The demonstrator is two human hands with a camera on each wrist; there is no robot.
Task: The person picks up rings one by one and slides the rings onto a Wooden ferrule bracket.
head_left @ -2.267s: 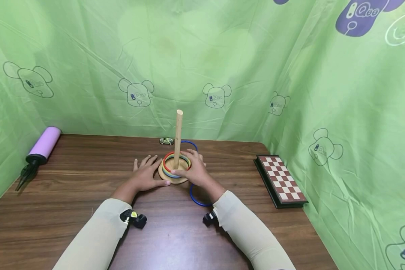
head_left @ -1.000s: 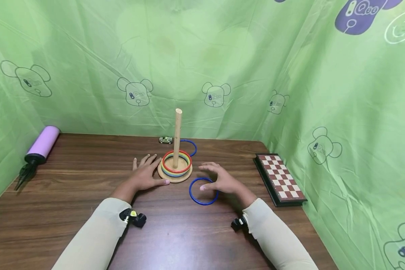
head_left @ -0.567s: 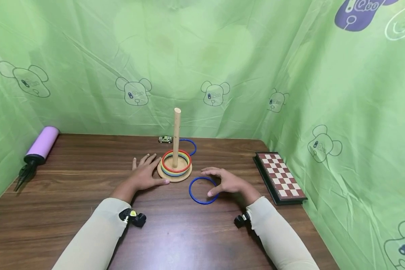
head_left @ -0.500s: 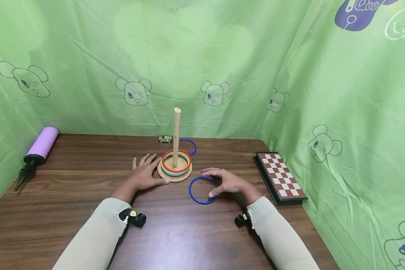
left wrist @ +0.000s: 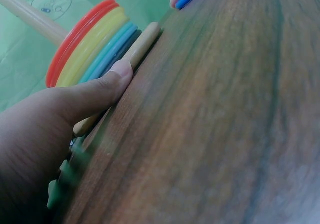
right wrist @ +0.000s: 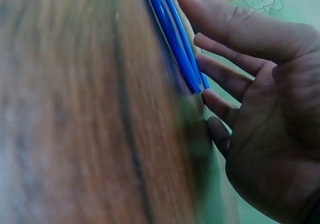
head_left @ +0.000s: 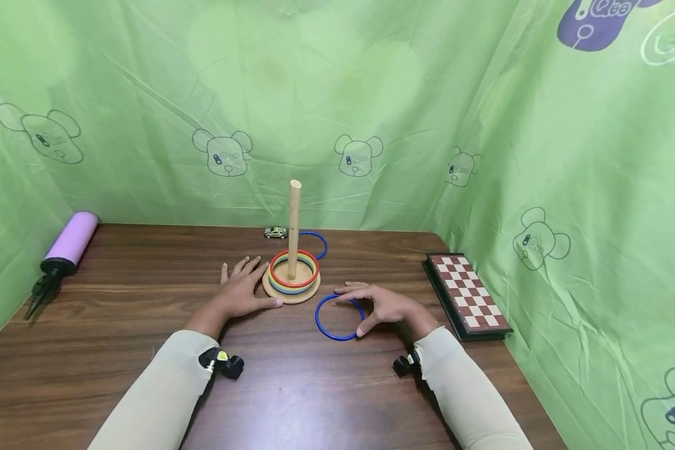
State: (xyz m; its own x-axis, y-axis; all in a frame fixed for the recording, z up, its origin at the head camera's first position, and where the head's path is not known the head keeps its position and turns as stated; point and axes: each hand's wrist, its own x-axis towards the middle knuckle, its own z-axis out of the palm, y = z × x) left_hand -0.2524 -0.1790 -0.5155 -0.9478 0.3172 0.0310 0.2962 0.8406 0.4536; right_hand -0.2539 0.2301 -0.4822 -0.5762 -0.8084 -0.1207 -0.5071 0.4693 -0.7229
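A wooden ring-toss stand (head_left: 295, 231) has a round base (head_left: 275, 297) and an upright peg. Stacked round the peg are a red ring (left wrist: 82, 32), a yellow ring (left wrist: 95, 44) and bluish rings (left wrist: 107, 49). My left hand (head_left: 239, 294) lies spread at the left of the base, its thumb touching the base's edge. To the right of the stand, a blue ring (head_left: 327, 334) lies on the table. Over its right side is my right hand (head_left: 385, 304), thumb at the near edge and fingertips at the far edge, the fingers loosely bent.
Behind the stand are another blue ring (head_left: 325, 247) and a small toy car (head_left: 275, 232). A folded chessboard (head_left: 468, 295) lies near the right edge. A purple hand pump (head_left: 70, 244) is at the far left. Green curtains (head_left: 292, 94) surround the wooden table (head_left: 281, 400).
My right hand has left the stacked rings, moving right and toward me to the near blue ring. Its thumb has come down to that ring's edge. My left hand has stayed at the base.
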